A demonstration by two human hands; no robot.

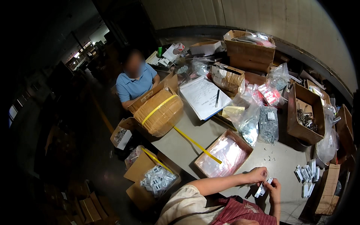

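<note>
Near the table's front edge, my right hand is closed around narrow white-and-silver metal pieces. Just left of it, my left hand has its fingers pinched together beside the upper end of these pieces. Something clear, perhaps plastic film, shows at its fingertips, too small to name. To the left lies a shallow cardboard box with flat clear plastic bags inside. Small loose screws are scattered beyond my hands. A pile of similar white-and-silver pieces sits to the right.
Bags of screws, a clipboard with paper and a cardboard box of metal parts stand farther back. A yellow strap trails from a taped carton. An open box holds bagged parts. A person in blue sits across.
</note>
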